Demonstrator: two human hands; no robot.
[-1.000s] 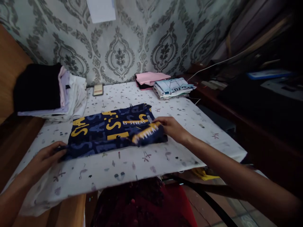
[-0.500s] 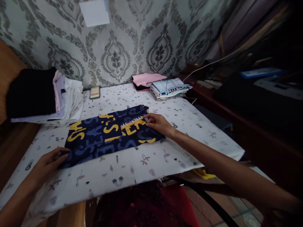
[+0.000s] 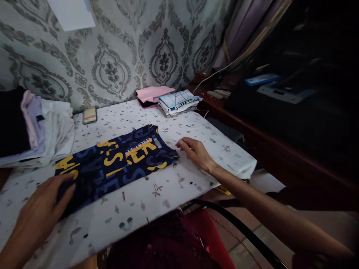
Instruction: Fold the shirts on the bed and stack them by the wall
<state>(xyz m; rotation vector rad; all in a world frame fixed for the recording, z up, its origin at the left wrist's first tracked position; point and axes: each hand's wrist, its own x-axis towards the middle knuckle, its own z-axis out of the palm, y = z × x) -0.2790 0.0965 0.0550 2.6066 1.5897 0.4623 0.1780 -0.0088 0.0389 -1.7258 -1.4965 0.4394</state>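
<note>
A dark navy garment (image 3: 112, 164) with yellow and blue lettering lies folded in a long flat shape on the white patterned cloth. It looks like a shirt, its neckline edge at the right. Over its left end rests my left hand (image 3: 46, 203), thumb and fingers spread, covering that corner of the fabric. My right hand (image 3: 195, 151) is just beyond the garment's right end, above the cloth. Its fingers are loosely bent and nothing shows in them.
The table (image 3: 179, 186) carries folded clothes (image 3: 56, 130) at left and two smaller piles at the back, one pink (image 3: 154, 93), one white and blue (image 3: 179, 102). A small blurred card (image 3: 89, 114) lies near the wall. A dark red ledge (image 3: 252, 145) runs along the right.
My right hand has come off the garment and moved right. My left hand has shifted further over the left end. The view has turned to the right.
</note>
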